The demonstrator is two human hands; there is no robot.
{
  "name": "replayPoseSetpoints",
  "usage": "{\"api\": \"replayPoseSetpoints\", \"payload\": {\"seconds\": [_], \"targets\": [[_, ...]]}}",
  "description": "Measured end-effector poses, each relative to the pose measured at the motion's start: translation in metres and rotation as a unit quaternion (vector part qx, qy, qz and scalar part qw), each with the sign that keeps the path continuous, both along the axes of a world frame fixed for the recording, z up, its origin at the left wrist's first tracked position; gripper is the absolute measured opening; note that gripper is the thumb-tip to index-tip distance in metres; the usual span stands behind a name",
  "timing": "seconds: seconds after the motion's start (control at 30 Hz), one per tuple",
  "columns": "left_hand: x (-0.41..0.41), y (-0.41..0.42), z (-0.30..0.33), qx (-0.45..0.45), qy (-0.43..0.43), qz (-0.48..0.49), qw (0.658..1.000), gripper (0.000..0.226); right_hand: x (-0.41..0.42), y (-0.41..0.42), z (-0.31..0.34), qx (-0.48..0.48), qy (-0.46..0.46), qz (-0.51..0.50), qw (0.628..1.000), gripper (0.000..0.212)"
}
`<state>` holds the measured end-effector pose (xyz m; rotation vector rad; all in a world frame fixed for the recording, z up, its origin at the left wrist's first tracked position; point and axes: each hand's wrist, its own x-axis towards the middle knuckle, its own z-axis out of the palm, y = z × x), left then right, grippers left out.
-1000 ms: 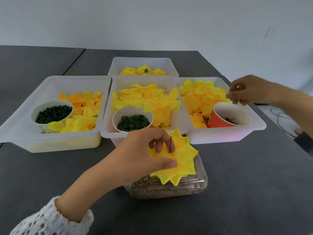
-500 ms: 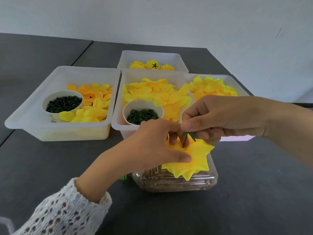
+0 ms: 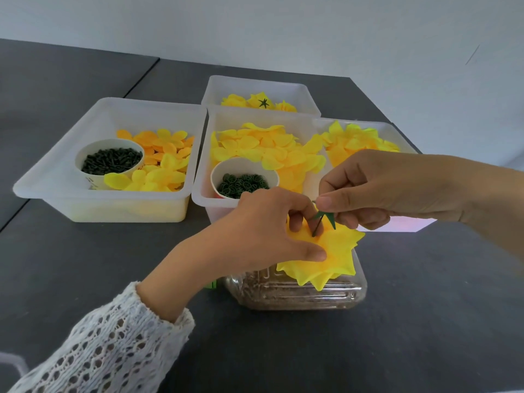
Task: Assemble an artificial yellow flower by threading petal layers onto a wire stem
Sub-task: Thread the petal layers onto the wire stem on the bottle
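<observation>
Yellow fabric petal layers [image 3: 326, 256], stacked and pointed at the edges, are pinched between the thumb and curled fingers of the left hand [image 3: 263, 231] above a clear ribbed plastic container [image 3: 300, 293] of brownish material on the dark grey matte table [image 3: 425, 321]. A thin dark green wire stem [image 3: 317, 226] stands up through the middle of the stack, and the right hand [image 3: 377, 191] pinches a small green star-shaped plastic calyx [image 3: 326, 215] at the stem's tip, thumb and forefinger pressed on it. I judge that the calyx is being threaded on. The likely failure is the tiny centre hole missing the wire tip, since the fingers hide much of it; a sideways push could bend the thin wire, or the floppy petals could slide or rotate out of alignment if the left pinch loosens. The small, slick calyx might also slip and fall. The petals look soft, thin and slightly crinkled, with a cloth-like sheen. Behind, translucent white plastic tubs [image 3: 113, 199] with rounded rims hold loose yellow and orange petals, and white paper cups [image 3: 109, 161] hold small dark green parts. A white open-knit lace sleeve [image 3: 113, 341] covers the left forearm.
</observation>
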<state>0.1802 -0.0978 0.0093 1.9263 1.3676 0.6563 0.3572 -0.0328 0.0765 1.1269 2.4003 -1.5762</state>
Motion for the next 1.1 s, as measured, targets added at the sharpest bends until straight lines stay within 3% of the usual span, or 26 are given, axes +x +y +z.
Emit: {"api": "replayPoseSetpoints", "payload": {"seconds": [0.13, 0.27, 0.33, 0.4, 0.47, 0.53, 0.73, 1.1], "targets": [[0.000, 0.000, -0.001, 0.006, 0.004, 0.003, 1.000, 0.025, -0.003, -0.002, 0.001, 0.013, -0.021, -0.007, 1.000, 0.039], [-0.001, 0.001, -0.001, 0.005, 0.005, 0.002, 1.000, 0.027, -0.004, -0.007, 0.001, 0.215, -0.037, -0.044, 0.975, 0.046], [-0.001, 0.001, -0.001, 0.005, -0.001, 0.001, 1.000, 0.034, -0.003, -0.013, 0.005, 0.289, 0.010, -0.029, 0.957, 0.037], [0.000, 0.001, -0.002, 0.006, -0.012, -0.005, 1.000, 0.034, -0.003, -0.020, 0.006, 0.295, 0.037, 0.014, 0.955, 0.018], [0.000, 0.001, -0.003, 0.010, -0.010, -0.009, 1.000, 0.031, -0.006, -0.023, 0.000, 0.313, 0.011, 0.049, 0.949, 0.008], [0.001, 0.001, -0.003, 0.016, -0.008, -0.008, 1.000, 0.030, -0.008, -0.025, -0.009, 0.338, -0.020, 0.067, 0.938, 0.012], [-0.002, 0.001, -0.010, 0.016, -0.008, 0.005, 1.000, 0.048, -0.010, -0.027, -0.015, 0.359, -0.035, 0.074, 0.930, 0.020], [-0.005, 0.003, -0.010, 0.012, -0.034, -0.014, 0.999, 0.040, -0.016, -0.011, -0.020, 0.254, -0.043, 0.118, 0.959, 0.020]]}}
